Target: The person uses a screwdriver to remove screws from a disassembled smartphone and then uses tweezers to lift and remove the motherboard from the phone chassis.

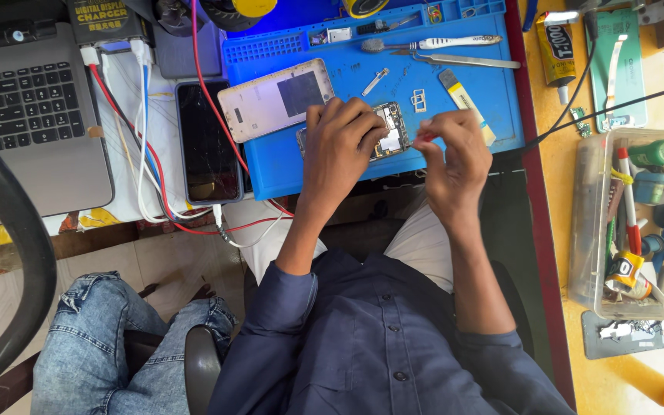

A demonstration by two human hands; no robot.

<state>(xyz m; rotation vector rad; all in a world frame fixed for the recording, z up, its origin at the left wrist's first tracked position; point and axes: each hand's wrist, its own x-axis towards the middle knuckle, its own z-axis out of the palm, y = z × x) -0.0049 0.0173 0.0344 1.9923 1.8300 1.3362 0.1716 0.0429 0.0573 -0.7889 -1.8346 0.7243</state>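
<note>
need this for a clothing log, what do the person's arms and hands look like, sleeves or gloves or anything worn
Both hands are bare: no gloves, and no rings or watch visible on the left hand or the right hand. The forearms are uncovered too. The person wears a dark navy button-front shirt with its sleeves pushed up and bunched near the elbows; a row of small dark buttons runs down the front.

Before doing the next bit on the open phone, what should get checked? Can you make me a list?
1. Opened phone lies on the blue mat: ok.
2. Left hand steadies the phone: ok.
3. Right hand has its fingers pinched beside the phone; whether they hold a small part: cannot tell.
4. Tweezers within reach on the mat: ok.
5. Removed back cover parked clear of the phone: not ok, it nearly touches the left hand.
6. Red wire kept off the mat: not ok, it crosses the mat's left edge.
</note>
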